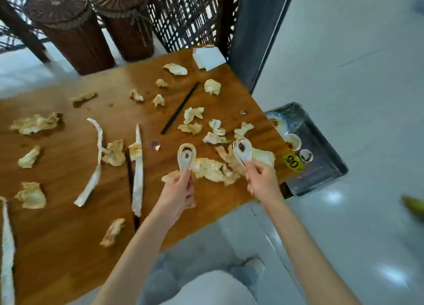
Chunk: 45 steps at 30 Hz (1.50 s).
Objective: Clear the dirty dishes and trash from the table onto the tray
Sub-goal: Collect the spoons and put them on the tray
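My left hand (177, 193) grips the handle of a white soup spoon (186, 156) stained brown, held just above the wooden table (68, 236). My right hand (261, 182) grips a second dirty white spoon (242, 152) near the table's right edge. The dark tray (325, 162) sits lower, beyond that right edge, holding a plate (276, 121), a small bowl (293, 141) and a cup (305, 155). Crumpled used napkins (215, 170) lie all over the table, with black chopsticks (180, 108) and torn paper wrappers (138, 171).
A white napkin stack (208, 58) sits at the table's far corner. A yellow number tag (292, 162) marks the right edge. Two wicker stools (68, 27) and a lattice screen (190, 13) stand behind the table. Pale floor (355, 63) opens to the right.
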Available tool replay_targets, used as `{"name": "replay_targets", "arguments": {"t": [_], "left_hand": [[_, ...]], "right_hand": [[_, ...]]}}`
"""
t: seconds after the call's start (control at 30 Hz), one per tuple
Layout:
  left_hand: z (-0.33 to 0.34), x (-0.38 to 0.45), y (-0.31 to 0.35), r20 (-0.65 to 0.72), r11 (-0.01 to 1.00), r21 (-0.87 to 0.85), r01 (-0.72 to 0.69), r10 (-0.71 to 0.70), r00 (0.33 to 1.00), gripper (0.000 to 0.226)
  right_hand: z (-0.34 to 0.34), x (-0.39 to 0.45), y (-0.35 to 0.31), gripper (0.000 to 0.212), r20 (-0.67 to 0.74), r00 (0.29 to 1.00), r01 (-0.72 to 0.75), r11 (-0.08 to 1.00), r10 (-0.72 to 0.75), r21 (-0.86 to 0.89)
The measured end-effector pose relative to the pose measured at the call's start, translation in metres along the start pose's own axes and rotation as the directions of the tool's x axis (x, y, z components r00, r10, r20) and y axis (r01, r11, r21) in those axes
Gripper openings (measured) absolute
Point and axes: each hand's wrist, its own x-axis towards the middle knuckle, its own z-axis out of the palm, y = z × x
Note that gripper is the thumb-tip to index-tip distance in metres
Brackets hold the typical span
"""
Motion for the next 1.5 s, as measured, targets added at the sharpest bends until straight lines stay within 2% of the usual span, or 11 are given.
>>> {"name": "replay_targets", "arguments": {"t": [0.27, 0.43, 0.6, 0.77, 1.0, 1.1, 1.23, 1.37, 1.5], "left_hand": [[0.186, 0.007, -0.047, 0.101, 1.0, -0.026, -0.017, 0.019, 0.995, 0.036], [0.261, 0.018, -0.062, 0.111, 1.0, 0.022, 0.016, -0.018, 0.994, 0.035], [0.328, 0.049, -0.053, 0.114, 0.999, 0.036, 0.035, -0.039, 0.993, 0.036], [0.389, 0.094, -0.039, 0.109, 0.998, 0.042, 0.053, -0.057, 0.992, 0.034], [0.444, 0.16, -0.013, 0.084, 0.995, 0.04, 0.092, -0.095, 0.992, 0.034], [0.462, 0.184, -0.005, 0.026, 0.995, -0.011, 0.1, -0.1, 0.995, 0.034], [0.485, 0.213, -0.006, -0.053, 0.993, -0.073, 0.093, -0.097, 0.994, 0.034], [0.509, 0.247, -0.018, -0.178, 0.977, -0.18, 0.119, -0.151, 0.972, 0.035], [0.527, 0.285, -0.042, -0.26, 0.955, -0.284, 0.08, -0.157, 0.953, 0.034]], "right_hand": [[-0.182, 0.04, 0.049, 0.028, -0.057, 0.998, 0.006, 1.0, -0.008, -0.025], [-0.253, 0.077, 0.06, 0.036, -0.127, 0.989, -0.072, 0.997, 0.071, 0.0], [-0.305, 0.128, 0.059, 0.035, -0.152, 0.984, -0.089, 0.996, 0.088, 0.002], [-0.345, 0.189, 0.056, 0.027, -0.147, 0.975, -0.169, 0.986, 0.168, 0.007], [-0.378, 0.267, 0.044, 0.018, -0.067, 0.958, -0.282, 0.959, 0.279, -0.037], [-0.383, 0.299, 0.044, 0.021, -0.001, 0.958, -0.288, 0.957, 0.288, -0.033], [-0.386, 0.347, 0.055, 0.025, 0.053, 0.953, -0.29, 0.947, 0.3, -0.139], [-0.388, 0.396, 0.079, 0.024, 0.135, 0.909, -0.372, 0.914, 0.394, -0.159], [-0.383, 0.442, 0.121, 0.02, 0.248, 0.867, -0.379, 0.895, 0.432, -0.236]]}}
